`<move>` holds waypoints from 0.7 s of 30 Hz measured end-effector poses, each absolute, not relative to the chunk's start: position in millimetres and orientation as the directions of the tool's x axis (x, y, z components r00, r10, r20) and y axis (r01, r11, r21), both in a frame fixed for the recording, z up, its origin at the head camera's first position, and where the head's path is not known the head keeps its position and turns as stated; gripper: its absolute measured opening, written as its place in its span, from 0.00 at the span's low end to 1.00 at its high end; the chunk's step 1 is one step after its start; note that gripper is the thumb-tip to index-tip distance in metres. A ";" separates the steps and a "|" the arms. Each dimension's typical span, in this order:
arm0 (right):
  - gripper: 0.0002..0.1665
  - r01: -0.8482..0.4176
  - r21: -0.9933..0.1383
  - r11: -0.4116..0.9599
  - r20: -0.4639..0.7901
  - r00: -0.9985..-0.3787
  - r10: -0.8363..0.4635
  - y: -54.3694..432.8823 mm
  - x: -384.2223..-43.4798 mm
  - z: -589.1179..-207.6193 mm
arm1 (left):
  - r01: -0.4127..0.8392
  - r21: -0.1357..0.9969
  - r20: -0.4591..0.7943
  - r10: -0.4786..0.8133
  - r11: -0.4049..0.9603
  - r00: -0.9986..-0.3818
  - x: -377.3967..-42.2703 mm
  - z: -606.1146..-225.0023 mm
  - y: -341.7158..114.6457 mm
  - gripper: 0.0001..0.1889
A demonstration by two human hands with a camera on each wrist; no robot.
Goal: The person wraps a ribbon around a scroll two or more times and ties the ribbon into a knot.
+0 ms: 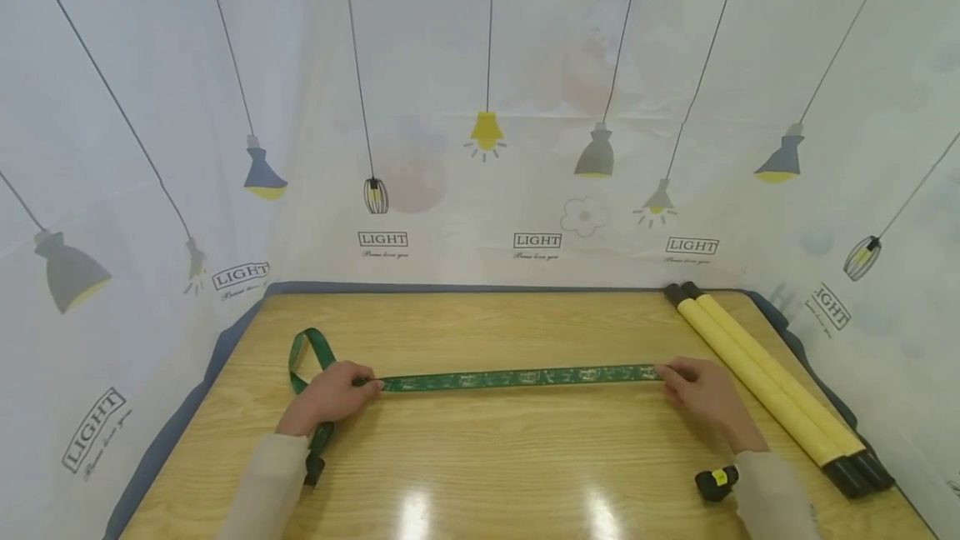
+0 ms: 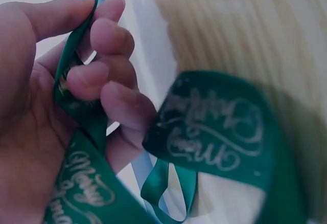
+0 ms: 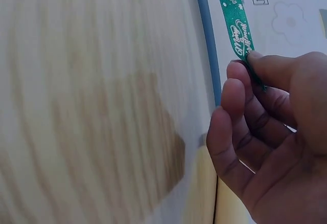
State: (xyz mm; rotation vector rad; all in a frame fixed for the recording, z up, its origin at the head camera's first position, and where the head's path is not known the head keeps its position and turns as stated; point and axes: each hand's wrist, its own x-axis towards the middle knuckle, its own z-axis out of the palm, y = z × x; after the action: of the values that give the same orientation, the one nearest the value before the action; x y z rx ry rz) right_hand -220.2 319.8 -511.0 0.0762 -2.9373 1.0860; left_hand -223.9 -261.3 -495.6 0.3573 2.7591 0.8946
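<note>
A green ribbon (image 1: 517,377) with silvery printed lettering is stretched straight between both hands above the table. My left hand (image 1: 333,394) pinches it between thumb and fingers, and more of the ribbon (image 2: 87,183) runs through the palm. Beyond that hand the ribbon forms a loop, with a further length hanging below the wrist. My right hand (image 1: 701,394) pinches the ribbon's right end; in the right wrist view, a short tip of ribbon (image 3: 244,45) pokes out past the thumb.
By the right sleeve lies a small black tape measure (image 1: 716,483) with a yellow label. Two yellow tubes (image 1: 772,373) with black ends lie along the right side of the wooden table (image 1: 480,323). A white cloth (image 1: 450,40) printed with lamps surrounds the table. A small black object (image 1: 314,469) sits by the left sleeve.
</note>
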 end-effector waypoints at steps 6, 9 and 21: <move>0.26 -0.028 -0.598 0.801 -0.016 -0.999 -0.047 333.7 -224.8 -512.1 | 0.161 0.600 -0.160 0.315 0.784 -0.936 -229.0 -495.6 -254.5 0.18; 0.22 -0.046 -0.561 0.827 -0.003 -0.998 -0.057 334.2 -225.6 -511.4 | 0.161 0.591 -0.187 0.328 0.790 -0.926 -231.9 -496.6 -250.2 0.20; 0.17 -0.071 -0.451 0.889 0.009 -0.997 -0.076 339.2 -227.1 -513.9 | 0.083 0.573 -0.310 0.309 0.815 -0.899 -239.5 -496.6 -246.8 0.24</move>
State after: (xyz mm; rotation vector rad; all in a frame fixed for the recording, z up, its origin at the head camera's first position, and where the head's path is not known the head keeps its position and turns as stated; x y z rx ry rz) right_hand -227.1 339.2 -513.9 0.1191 -3.0621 0.7311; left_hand -239.5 -246.8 -496.6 0.2943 2.6070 0.7980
